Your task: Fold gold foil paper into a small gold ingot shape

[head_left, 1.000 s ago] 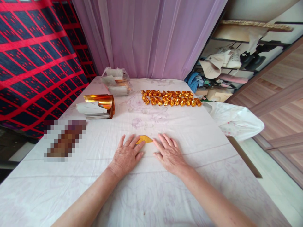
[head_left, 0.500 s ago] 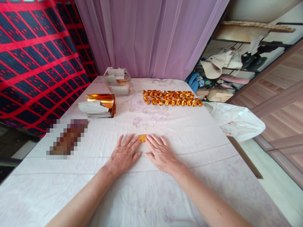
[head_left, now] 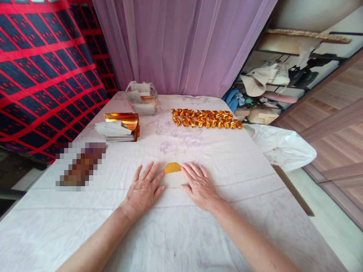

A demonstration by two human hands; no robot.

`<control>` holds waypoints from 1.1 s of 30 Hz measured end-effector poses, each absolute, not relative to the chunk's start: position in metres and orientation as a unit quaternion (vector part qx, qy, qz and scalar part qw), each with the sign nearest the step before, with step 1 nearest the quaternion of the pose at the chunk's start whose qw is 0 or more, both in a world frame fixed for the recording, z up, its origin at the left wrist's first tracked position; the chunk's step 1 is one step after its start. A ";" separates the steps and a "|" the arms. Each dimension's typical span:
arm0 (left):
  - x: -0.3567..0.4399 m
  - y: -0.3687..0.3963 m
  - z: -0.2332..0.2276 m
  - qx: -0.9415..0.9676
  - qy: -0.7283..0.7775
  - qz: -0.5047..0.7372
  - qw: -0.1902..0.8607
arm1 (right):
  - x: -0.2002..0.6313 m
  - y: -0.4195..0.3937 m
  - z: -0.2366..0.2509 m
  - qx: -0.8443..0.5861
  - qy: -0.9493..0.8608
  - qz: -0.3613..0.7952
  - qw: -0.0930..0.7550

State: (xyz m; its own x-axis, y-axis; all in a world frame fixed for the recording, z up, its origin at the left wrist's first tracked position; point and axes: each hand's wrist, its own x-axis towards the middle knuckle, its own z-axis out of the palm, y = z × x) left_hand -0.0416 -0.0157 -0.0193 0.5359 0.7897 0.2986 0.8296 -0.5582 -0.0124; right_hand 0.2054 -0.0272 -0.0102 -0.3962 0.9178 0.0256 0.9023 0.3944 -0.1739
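From my remote seat, the biggest thing I see is the surface (head_left: 255,211), draped in a white flowered cloth, and I place everything else against the gold paper (head_left: 172,167) lying on it. Left of that paper lies my left hand (head_left: 143,190), flat on the cloth with fingers spread, its forefinger tip just touching the paper's edge. Right of it lies my right hand (head_left: 198,185), also flat and spread, fingertips beside the paper's other end. Half a second ago both hands were drawn together so only a scrap of gold showed between them; now they have parted and more of the folded piece lies uncovered, which I judge to mean a crease has just been pressed down.

Far beyond the paper, toward the curtain, a clear plastic bag (head_left: 142,97) holds white and gold sheets. Beyond and left of the paper sits a stack of sheets (head_left: 119,128), its top gold leaf curling. Beyond and right run two rows of folded gold pieces (head_left: 206,118).
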 end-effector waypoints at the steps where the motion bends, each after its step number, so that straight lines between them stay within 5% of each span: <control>1: -0.042 -0.017 -0.019 -0.871 -0.465 -0.134 0.079 | 0.206 -0.028 -0.010 -0.548 -0.832 0.066 0.057; 33: -0.039 -0.019 -0.015 -0.872 -0.463 -0.142 0.074 | 0.168 -0.007 -0.009 -0.535 -0.839 0.045 0.092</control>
